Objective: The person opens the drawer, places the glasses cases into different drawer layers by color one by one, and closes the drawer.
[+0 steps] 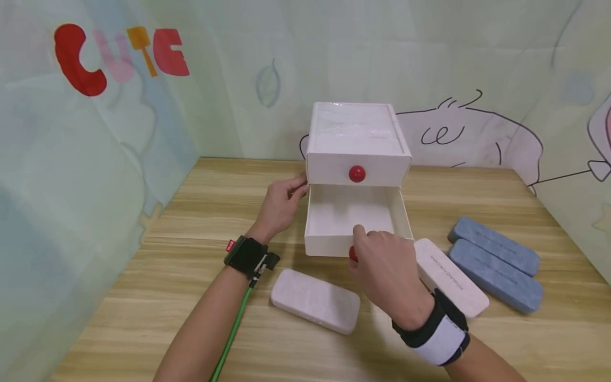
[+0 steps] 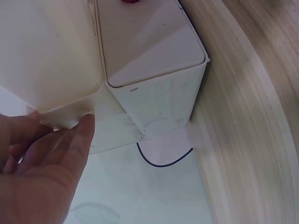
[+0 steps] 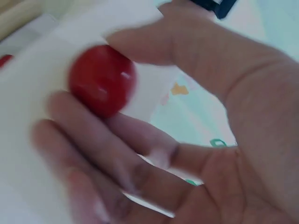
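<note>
A white two-tier drawer box [image 1: 358,130] stands at the back of the table, its lower drawer [image 1: 322,245] pulled out and bare inside. The right hand [image 1: 389,270] pinches the red ball knob [image 3: 103,80] of that drawer between thumb and fingers. On the box's left side, the left hand [image 1: 279,204] rests its fingertips against the lower tier's wall near the front edge. In the left wrist view, the left hand [image 2: 44,163] has its index finger nearly straight against the wall. The upper drawer, with its own red knob [image 1: 357,173], is closed.
A pale case [image 1: 315,301], shaped like a glasses case, lies in front of the box. Another pale case [image 1: 451,278] with lettering lies by the right hand. Two blue cases [image 1: 496,276] lie side by side farther right. Printed cloth [image 1: 267,48] surrounds the table.
</note>
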`<act>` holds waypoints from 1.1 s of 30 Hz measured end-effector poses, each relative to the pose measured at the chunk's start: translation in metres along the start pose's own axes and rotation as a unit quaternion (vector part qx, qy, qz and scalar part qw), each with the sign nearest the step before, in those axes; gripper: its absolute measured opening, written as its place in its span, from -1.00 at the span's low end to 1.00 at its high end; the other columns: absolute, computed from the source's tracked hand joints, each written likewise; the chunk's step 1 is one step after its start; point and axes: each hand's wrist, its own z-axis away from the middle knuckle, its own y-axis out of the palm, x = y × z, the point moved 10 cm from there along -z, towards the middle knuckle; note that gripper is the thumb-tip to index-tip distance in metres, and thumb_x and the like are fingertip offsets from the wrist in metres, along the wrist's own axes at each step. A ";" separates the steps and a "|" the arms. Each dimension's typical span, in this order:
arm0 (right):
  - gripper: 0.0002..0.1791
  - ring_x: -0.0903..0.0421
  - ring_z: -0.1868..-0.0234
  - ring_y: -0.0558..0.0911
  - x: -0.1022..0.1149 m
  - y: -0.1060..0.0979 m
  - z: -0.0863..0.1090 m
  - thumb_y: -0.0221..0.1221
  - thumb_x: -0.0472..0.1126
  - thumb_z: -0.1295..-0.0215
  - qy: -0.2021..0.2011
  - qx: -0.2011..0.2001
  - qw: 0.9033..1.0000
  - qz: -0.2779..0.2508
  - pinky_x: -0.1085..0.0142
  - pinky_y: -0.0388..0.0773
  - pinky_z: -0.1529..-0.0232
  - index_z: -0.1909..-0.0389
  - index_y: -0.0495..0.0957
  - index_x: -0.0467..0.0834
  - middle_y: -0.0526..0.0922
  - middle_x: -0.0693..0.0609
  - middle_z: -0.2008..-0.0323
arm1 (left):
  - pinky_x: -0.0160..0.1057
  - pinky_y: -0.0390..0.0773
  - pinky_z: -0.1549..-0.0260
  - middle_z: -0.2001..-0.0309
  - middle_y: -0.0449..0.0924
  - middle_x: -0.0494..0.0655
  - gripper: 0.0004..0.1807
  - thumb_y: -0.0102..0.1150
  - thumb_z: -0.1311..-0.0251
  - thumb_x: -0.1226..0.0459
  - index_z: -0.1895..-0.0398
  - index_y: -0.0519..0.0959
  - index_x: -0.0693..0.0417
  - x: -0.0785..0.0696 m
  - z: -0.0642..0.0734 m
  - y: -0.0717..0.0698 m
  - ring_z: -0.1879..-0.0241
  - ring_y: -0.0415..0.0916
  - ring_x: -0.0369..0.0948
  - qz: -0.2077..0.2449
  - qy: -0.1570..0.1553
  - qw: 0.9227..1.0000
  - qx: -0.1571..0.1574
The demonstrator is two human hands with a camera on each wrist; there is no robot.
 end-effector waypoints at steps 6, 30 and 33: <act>-0.67 0.06 0.62 0.49 -0.002 0.000 0.012 0.43 -0.12 -0.04 -0.019 -0.084 0.996 -0.003 0.24 0.37 0.73 0.38 0.47 -0.16 0.51 0.03 0.66 | -0.14 0.60 -0.22 -0.40 0.45 0.02 -0.58 0.06 -0.51 0.33 -0.38 0.47 0.13 0.000 0.002 0.001 -0.29 0.54 -0.13 -0.007 0.002 1.000 -0.003; -0.76 0.05 0.43 0.68 -0.012 0.005 0.039 0.40 -0.09 -0.07 -0.120 -0.215 0.967 -0.068 0.24 0.62 0.56 0.36 0.54 -0.08 0.69 0.04 0.45 | 0.00 0.59 -0.23 -0.23 0.64 0.10 -0.63 0.08 -0.51 0.24 -0.26 0.59 0.21 0.006 0.061 0.007 -0.24 0.59 0.00 -0.156 0.008 0.974 0.161; -0.75 0.05 0.41 0.69 -0.013 0.006 0.038 0.41 -0.09 -0.07 -0.122 -0.211 0.967 -0.074 0.24 0.64 0.53 0.34 0.55 -0.08 0.71 0.03 0.43 | 0.05 0.56 -0.26 -0.22 0.65 0.06 -0.63 0.09 -0.51 0.19 -0.24 0.62 0.16 0.005 0.078 0.009 -0.26 0.57 0.00 -0.173 0.005 0.965 0.198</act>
